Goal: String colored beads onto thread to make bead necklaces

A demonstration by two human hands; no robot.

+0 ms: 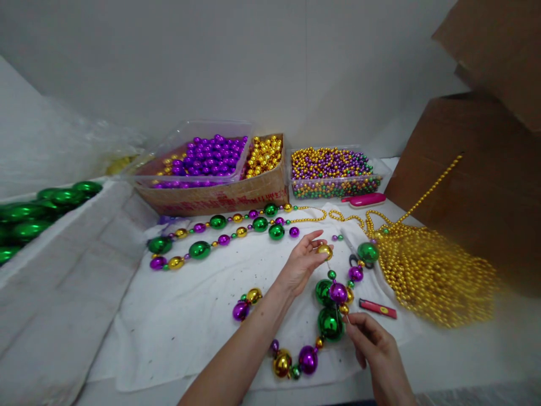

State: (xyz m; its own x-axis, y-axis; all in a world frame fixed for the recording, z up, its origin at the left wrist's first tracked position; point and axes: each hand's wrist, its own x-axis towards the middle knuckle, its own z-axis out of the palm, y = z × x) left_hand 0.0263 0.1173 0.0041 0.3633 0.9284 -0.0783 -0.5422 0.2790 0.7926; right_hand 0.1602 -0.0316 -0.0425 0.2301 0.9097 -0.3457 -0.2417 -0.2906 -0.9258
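My left hand (306, 260) pinches a shiny gold bead (324, 251) between thumb and fingers. A thin string runs down from that bead past a small green bead (332, 274) to a purple bead (338, 293). My right hand (372, 341), fingers closed, pinches the string beside a large green bead (331, 323). These belong to a strand of green, purple and gold beads; part of it curves past a purple bead (308, 360) under my left forearm, which hides some of it. Another beaded strand (199, 250) lies farther back on the white cloth (177, 316).
Behind are a cardboard box (211, 200) with purple and gold beads and a clear bin (338, 189) of small mixed beads. Scissors (354, 259), a red lighter (377, 308) and a pink-handled object (367, 199) lie right, near piled gold bead chains (431, 276). Green beads (29, 217) fill a left container.
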